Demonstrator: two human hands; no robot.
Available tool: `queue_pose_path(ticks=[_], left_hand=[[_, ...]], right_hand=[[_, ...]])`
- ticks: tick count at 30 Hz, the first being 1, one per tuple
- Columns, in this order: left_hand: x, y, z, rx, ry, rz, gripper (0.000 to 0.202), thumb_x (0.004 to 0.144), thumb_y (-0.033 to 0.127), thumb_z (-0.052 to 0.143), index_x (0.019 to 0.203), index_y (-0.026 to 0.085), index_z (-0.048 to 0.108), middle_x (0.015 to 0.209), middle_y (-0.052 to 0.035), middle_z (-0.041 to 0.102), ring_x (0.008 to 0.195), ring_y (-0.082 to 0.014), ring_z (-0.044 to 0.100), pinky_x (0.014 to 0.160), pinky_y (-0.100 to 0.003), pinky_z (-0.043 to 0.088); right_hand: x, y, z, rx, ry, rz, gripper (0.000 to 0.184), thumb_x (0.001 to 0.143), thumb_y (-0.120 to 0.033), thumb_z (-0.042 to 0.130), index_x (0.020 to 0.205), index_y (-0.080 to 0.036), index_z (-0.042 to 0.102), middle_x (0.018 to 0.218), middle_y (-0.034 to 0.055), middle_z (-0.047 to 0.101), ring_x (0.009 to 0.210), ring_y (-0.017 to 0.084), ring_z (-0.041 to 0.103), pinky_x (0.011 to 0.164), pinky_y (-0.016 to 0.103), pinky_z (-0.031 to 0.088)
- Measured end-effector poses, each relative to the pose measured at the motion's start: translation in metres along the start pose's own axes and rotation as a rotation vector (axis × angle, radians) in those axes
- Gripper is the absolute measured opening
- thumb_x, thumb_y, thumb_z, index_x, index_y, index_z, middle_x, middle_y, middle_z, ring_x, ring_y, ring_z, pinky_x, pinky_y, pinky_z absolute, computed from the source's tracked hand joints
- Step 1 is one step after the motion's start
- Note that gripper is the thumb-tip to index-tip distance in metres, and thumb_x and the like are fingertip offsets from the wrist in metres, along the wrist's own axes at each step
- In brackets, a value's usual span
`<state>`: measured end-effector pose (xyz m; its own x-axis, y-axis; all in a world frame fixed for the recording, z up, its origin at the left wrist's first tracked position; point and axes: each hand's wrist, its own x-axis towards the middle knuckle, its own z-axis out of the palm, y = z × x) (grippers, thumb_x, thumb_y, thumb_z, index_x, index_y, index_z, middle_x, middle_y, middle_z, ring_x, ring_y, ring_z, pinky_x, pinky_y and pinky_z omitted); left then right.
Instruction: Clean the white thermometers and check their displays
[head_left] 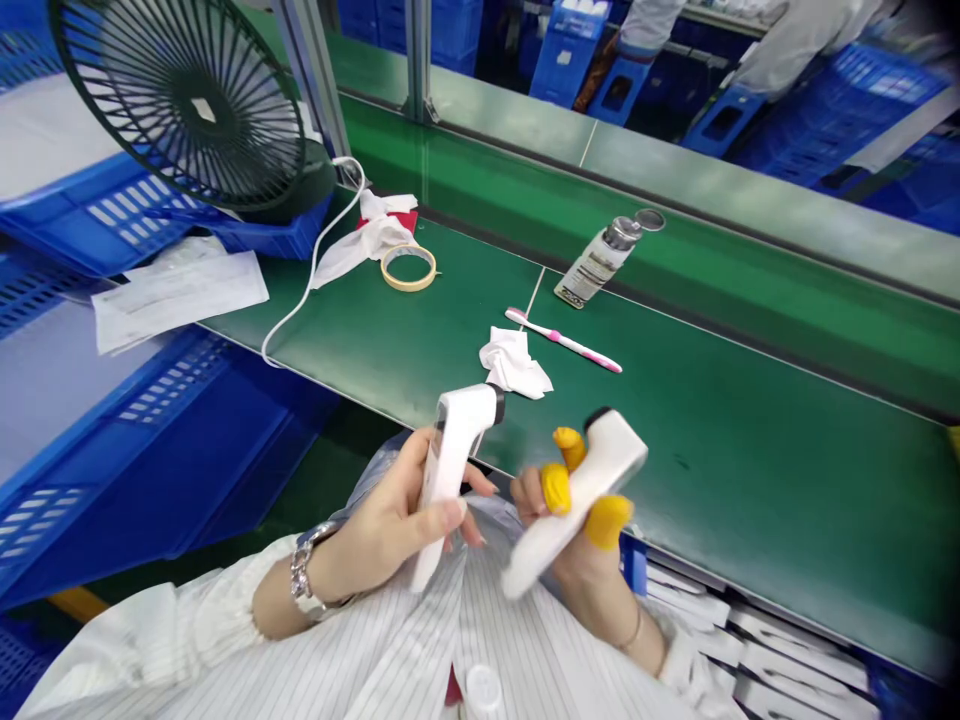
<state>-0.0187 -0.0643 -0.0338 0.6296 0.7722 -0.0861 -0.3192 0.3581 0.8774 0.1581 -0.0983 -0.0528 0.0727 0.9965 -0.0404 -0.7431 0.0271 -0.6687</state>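
My left hand (379, 535) is wrapped round the handle of a white infrared thermometer (450, 440), its black tip pointing right. A second white infrared thermometer (555, 530) is gripped in my right hand (592, 565), tilted with its black-ended head up. Yellow finger cots cover the thumb and two fingers of that hand. Both thermometers are held above my lap at the table's near edge. Just beyond them lie a crumpled white tissue (514, 362) and a pink and white toothbrush (564, 341).
On the green table (750, 450) are a bottle with its lid flipped up (596, 265) and a tape roll (409, 270). A black fan (195, 110) and blue crates (187, 440) stand at left. A crate of white pieces (787, 660) sits lower right. People work across the line.
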Motion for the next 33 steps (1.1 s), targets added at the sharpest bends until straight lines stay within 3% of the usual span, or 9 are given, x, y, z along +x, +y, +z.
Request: queue_pose_path(ticks=[2, 4, 7, 13, 19, 22, 26, 30, 33], left_hand=[[0.003, -0.002, 0.001, -0.134, 0.014, -0.116, 0.037, 0.086, 0.034, 0.052, 0.119, 0.024, 0.037, 0.104, -0.0058, 0.061, 0.065, -0.0135, 0.066, 0.056, -0.023, 0.051], [0.006, -0.002, 0.002, -0.207, 0.048, -0.217, 0.044, 0.085, 0.037, 0.054, 0.122, 0.022, 0.035, 0.095, -0.0057, 0.063, 0.057, -0.0128, 0.064, 0.053, -0.024, 0.051], [0.008, -0.003, 0.003, -0.236, 0.067, -0.293, 0.053, 0.079, 0.036, 0.062, 0.123, 0.022, 0.035, 0.092, -0.0058, 0.064, 0.05, -0.0102, 0.06, 0.046, -0.02, 0.047], [0.011, -0.009, 0.002, -0.315, 0.06, -0.256, 0.056, 0.074, 0.028, 0.069, 0.122, 0.021, 0.041, 0.097, -0.0067, 0.064, 0.06, -0.0093, 0.06, 0.057, -0.021, 0.048], [0.012, -0.016, 0.001, -0.311, 0.031, -0.22, 0.054, 0.068, 0.029, 0.073, 0.114, 0.019, 0.046, 0.091, -0.0036, 0.061, 0.06, -0.0074, 0.057, 0.057, -0.019, 0.044], [0.011, -0.019, 0.0, -0.308, 0.024, -0.202, 0.043, 0.069, 0.028, 0.072, 0.105, 0.019, 0.048, 0.079, 0.0016, 0.057, 0.052, -0.0042, 0.053, 0.049, -0.015, 0.039], [0.009, -0.023, -0.001, -0.393, 0.008, -0.162, 0.034, 0.076, 0.028, 0.063, 0.106, 0.019, 0.049, 0.065, 0.0064, 0.046, 0.038, -0.001, 0.041, 0.036, -0.012, 0.028], [0.009, -0.027, -0.001, -0.449, 0.02, -0.15, 0.032, 0.075, 0.031, 0.057, 0.104, 0.019, 0.05, 0.074, 0.0015, 0.05, 0.043, -0.0042, 0.047, 0.037, -0.015, 0.029], [0.01, -0.027, 0.0, -0.508, 0.057, -0.23, 0.04, 0.069, 0.033, 0.061, 0.105, 0.019, 0.05, 0.085, -0.0033, 0.052, 0.053, -0.008, 0.05, 0.036, -0.014, 0.026]], right_hand=[[0.003, 0.0, 0.0, 0.106, -0.01, 0.09, 0.039, 0.071, -0.064, 0.058, 0.083, -0.027, 0.064, 0.045, -0.0077, 0.039, 0.039, 0.006, 0.03, 0.043, 0.019, 0.032], [0.005, 0.001, -0.001, 0.166, -0.015, 0.161, 0.042, 0.072, -0.066, 0.056, 0.074, -0.025, 0.065, 0.042, -0.0082, 0.032, 0.035, 0.005, 0.021, 0.038, 0.018, 0.026], [0.006, 0.005, -0.005, 0.179, 0.005, 0.196, 0.04, 0.072, -0.063, 0.059, 0.065, -0.024, 0.064, 0.041, -0.0078, 0.03, 0.035, 0.005, 0.02, 0.038, 0.018, 0.027], [0.004, 0.015, -0.012, 0.086, 0.054, 0.176, 0.049, 0.069, -0.069, 0.055, 0.067, -0.022, 0.066, 0.042, -0.0059, 0.037, 0.036, 0.006, 0.025, 0.038, 0.019, 0.029], [0.005, 0.02, -0.013, -0.022, 0.052, 0.209, 0.062, 0.064, -0.08, 0.047, 0.055, -0.019, 0.058, 0.041, -0.0029, 0.041, 0.038, 0.008, 0.034, 0.038, 0.021, 0.027], [0.006, 0.022, -0.011, -0.082, 0.049, 0.206, 0.066, 0.06, -0.084, 0.044, 0.05, -0.019, 0.053, 0.039, -0.0028, 0.039, 0.037, 0.008, 0.034, 0.038, 0.022, 0.026], [0.008, 0.022, -0.007, -0.121, 0.069, 0.221, 0.067, 0.063, -0.084, 0.039, 0.053, -0.02, 0.053, 0.038, -0.0028, 0.04, 0.034, 0.008, 0.033, 0.037, 0.022, 0.025], [0.008, 0.022, -0.003, -0.139, 0.105, 0.228, 0.067, 0.065, -0.084, 0.038, 0.064, -0.02, 0.059, 0.04, -0.0026, 0.042, 0.033, 0.009, 0.034, 0.033, 0.022, 0.024], [0.009, 0.022, -0.002, -0.124, 0.119, 0.213, 0.068, 0.065, -0.083, 0.04, 0.075, -0.02, 0.062, 0.04, -0.0038, 0.042, 0.032, 0.008, 0.033, 0.032, 0.021, 0.025]])
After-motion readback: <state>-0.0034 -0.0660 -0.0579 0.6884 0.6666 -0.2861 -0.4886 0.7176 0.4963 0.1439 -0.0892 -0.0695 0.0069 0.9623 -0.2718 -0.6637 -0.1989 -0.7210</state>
